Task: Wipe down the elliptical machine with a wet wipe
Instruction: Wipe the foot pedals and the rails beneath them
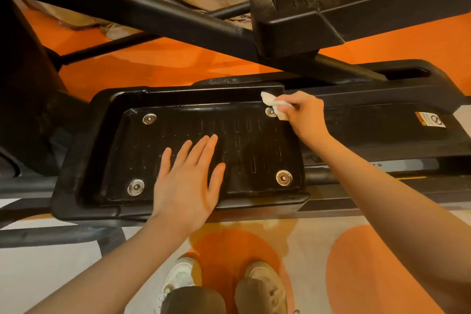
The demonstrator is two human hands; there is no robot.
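Note:
The near black foot pedal (107,166) of the elliptical lies across the middle of the view, with four silver bolts at its corners. My left hand (187,176) rests flat on its ribbed surface, fingers spread, holding nothing. My right hand (303,116) is at the pedal's far right corner, fingers pinched on a crumpled white wet wipe (274,103) that touches the raised rim beside a bolt. The second pedal (331,15) sits higher at the upper right.
A black crossbar (142,11) runs diagonally above the near pedal. The black base rail (382,120) with a warning sticker (430,120) extends to the right. Below are an orange and white floor (318,245) and my two shoes (183,275).

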